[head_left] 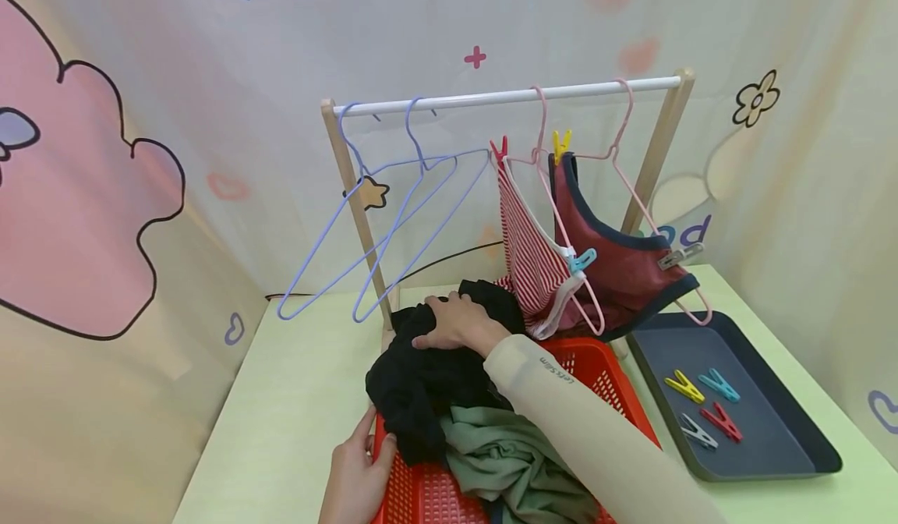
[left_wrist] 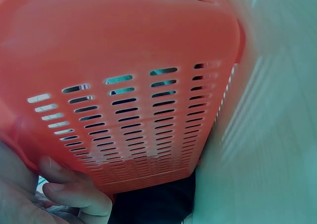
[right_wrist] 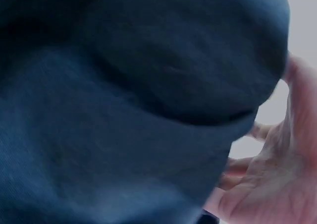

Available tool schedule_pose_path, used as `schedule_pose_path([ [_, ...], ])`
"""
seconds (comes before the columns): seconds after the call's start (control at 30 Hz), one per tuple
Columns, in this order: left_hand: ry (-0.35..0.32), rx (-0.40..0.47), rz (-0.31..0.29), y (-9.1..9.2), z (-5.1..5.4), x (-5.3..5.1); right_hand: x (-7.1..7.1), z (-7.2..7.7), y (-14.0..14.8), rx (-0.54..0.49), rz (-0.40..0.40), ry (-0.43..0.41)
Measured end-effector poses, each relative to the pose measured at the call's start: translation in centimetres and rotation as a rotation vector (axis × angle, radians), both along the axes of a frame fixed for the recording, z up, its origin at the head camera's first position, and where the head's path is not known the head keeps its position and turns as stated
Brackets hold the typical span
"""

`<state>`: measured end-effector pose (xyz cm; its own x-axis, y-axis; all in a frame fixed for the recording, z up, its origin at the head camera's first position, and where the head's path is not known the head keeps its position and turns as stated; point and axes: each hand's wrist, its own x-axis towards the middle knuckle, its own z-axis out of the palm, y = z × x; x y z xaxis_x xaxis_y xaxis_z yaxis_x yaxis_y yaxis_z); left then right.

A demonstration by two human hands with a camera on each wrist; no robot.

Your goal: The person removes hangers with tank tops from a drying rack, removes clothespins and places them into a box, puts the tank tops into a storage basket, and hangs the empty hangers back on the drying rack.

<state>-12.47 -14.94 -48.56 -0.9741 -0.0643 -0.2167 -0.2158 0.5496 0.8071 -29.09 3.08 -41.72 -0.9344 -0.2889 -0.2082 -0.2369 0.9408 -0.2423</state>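
Observation:
A bunched black garment (head_left: 428, 368) lies across the far left part of a red plastic basket (head_left: 400, 493) and over its rim. My right hand (head_left: 456, 323) grips the top of this garment from above. In the right wrist view the dark cloth (right_wrist: 124, 135) fills most of the picture, with the right hand (right_wrist: 277, 169) at its right edge. My left hand (head_left: 358, 465) holds the basket's left rim, thumb inside. The left wrist view shows the left hand (left_wrist: 64, 194) beside the slotted basket wall (left_wrist: 133, 120). A green garment (head_left: 512, 462) lies in the basket nearer me.
Behind stands a rack with a white rail (head_left: 477, 98). Two blue hangers (head_left: 414, 196) hang bare; pink ones carry a red striped garment (head_left: 529, 251) and a maroon garment (head_left: 610, 267), clipped with pegs. At right a dark tray (head_left: 772, 399) holds several clothespins (head_left: 719, 384).

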Motion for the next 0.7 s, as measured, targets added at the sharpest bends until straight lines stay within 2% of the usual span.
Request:
schedule_pose_path([
  [0.1, -0.003, 0.0, 0.008, -0.1, -0.2, -0.1, -0.2, -0.7, -0.2, -0.002, -0.023, -0.011],
  [0.27, -0.025, 0.009, 0.017, 0.1, -0.3, -0.1, -0.7, -1.5, 0.0, 0.021, 0.007, -0.008],
  [0.5, -0.017, 0.014, 0.027, 0.3, -0.3, 0.1, -0.8, -1.6, 0.4, -0.015, 0.09, 0.138],
  [0.6, -0.003, 0.008, 0.03, 0.3, -0.3, 0.0, -0.5, -1.0, 0.6, -0.044, 0.112, 0.198],
  [0.7, -0.001, 0.001, 0.031, 0.2, -0.4, 0.0, 0.1, 0.2, 0.9, -0.092, 0.134, 0.279],
])
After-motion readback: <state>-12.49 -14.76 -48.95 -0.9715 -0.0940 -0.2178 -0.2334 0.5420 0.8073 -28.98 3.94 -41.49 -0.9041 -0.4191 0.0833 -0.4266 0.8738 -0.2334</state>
